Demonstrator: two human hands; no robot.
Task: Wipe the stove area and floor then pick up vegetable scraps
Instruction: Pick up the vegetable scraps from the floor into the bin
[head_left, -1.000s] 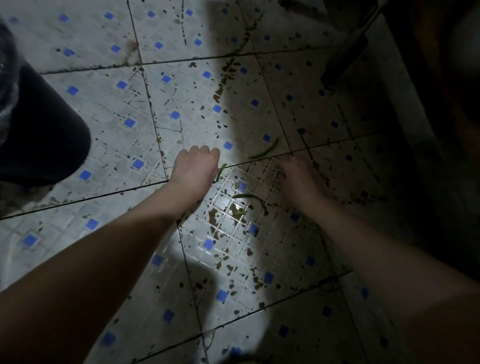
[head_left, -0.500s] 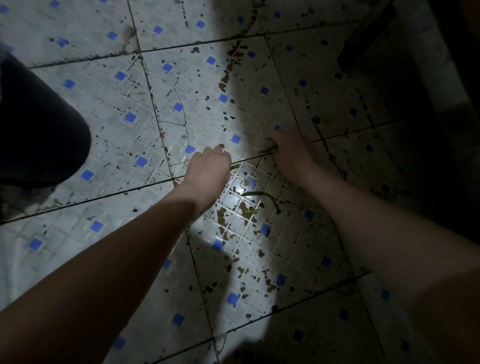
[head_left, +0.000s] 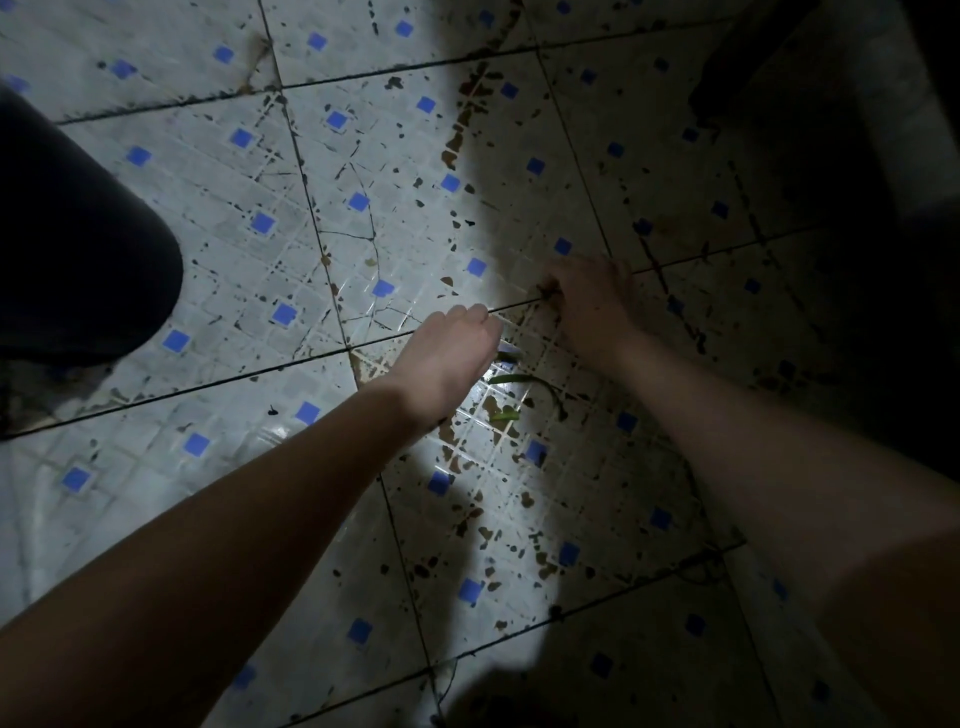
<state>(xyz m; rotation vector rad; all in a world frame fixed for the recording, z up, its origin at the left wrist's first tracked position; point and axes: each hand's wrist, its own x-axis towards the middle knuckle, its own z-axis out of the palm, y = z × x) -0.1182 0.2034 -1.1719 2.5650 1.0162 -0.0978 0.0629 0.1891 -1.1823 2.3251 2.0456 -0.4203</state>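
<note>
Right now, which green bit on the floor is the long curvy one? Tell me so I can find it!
Find the bright wet patch of tiled floor between the two hands. The long green scrap lies there, just past the left hand. It is thin and bent like a hook; the scrap below it is short.

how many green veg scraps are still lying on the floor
2 clear: a long curved strip just right of the left hand, and a short piece below it. More may hide under the hands.

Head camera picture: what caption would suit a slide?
Two bare hands, left hand and right hand, reach for green scraps on stained tiles.
</note>
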